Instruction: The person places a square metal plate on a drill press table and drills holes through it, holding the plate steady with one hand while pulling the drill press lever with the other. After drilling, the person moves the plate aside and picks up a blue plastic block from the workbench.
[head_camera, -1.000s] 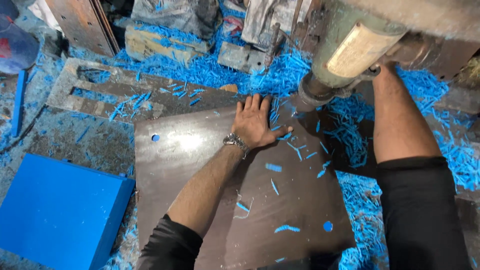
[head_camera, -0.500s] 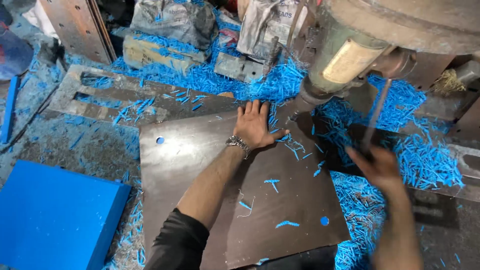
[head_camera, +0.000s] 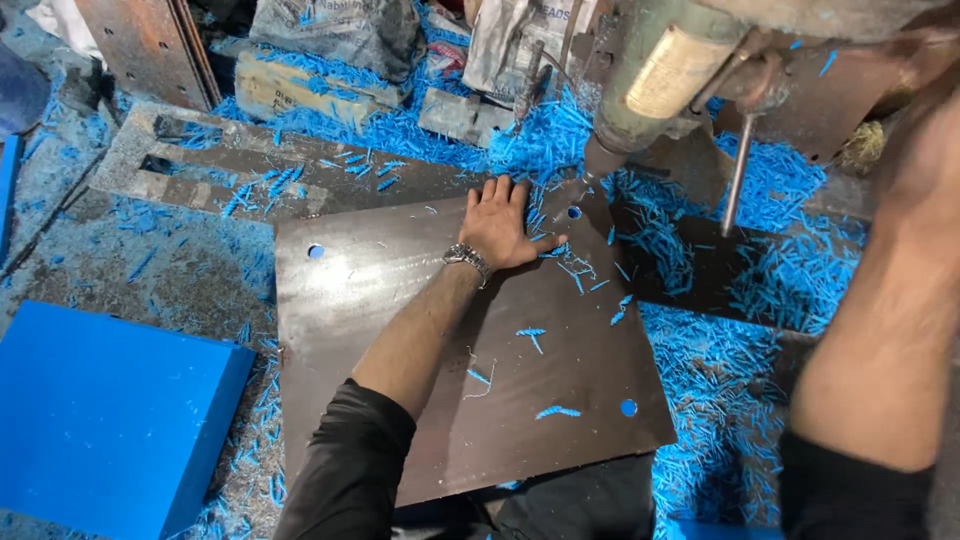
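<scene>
Dark metal plate (head_camera: 450, 350), flat on the surface amid blue shavings (head_camera: 750, 280), with round holes near its corners; one hole sits directly beneath the drill spindle (head_camera: 600, 160). Your left hand (head_camera: 500, 225) lies palm-down with fingers spread, pressing the plate's far edge just beside that hole; a wristwatch (head_camera: 465, 258) shows at the wrist. Your right hand is out of frame; only the forearm (head_camera: 890, 300) rises at right, near the thin feed lever (head_camera: 738, 175), so its state cannot be told. A blue block (head_camera: 100, 420) lies apart at left.
</scene>
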